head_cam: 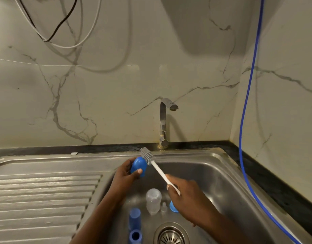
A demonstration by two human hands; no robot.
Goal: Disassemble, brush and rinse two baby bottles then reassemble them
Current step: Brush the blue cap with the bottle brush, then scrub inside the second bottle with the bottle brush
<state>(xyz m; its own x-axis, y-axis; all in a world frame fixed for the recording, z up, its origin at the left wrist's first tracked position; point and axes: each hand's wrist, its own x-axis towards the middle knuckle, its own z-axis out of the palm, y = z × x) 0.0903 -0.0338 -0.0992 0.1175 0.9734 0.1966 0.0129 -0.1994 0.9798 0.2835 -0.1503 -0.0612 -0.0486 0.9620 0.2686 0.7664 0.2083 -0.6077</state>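
Curled left hand (pixel 124 175) gripping smooth blue cap (pixel 138 166), right hand (pixel 185 192) holding bristled grey brush (pixel 157 169)

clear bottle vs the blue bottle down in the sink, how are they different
Colour: the clear bottle is frosted and see-through, while the blue bottle is tinted blue.
Shape: the clear bottle looks wider, with a rounded end. The blue bottle looks slimmer and straighter.
Place: the blue bottle lies left of the clear bottle and nearer the camera, with its open mouth showing.
Both rest in the sink, and neither is being held.
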